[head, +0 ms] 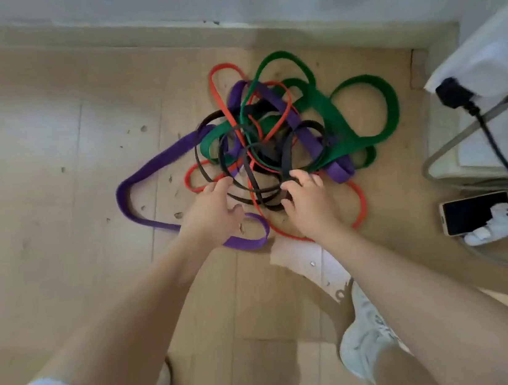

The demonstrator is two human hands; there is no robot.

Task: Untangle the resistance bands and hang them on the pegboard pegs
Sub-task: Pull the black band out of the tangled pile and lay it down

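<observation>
Left hand (216, 211) spread apart at the pile's (270, 132) near edge; right hand (306, 198) curled on a black band (286, 152), grip unclear. Yank now & the knot probably tightens, b/c red band (359, 201) and purple band (135, 185) loop through it.

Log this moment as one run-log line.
phase: start untangling | bands: tangled pile on floor | left hand: open, at pile edge | right hand: fingers on black band | hung: none seen

Both hands reach into the tangled heap of rubber resistance bands (270, 132) on the wooden floor (47, 155): right hand (307, 204) curls its grip on a thin black band (286, 155); left hand (214, 217) spreads open beside it.
</observation>
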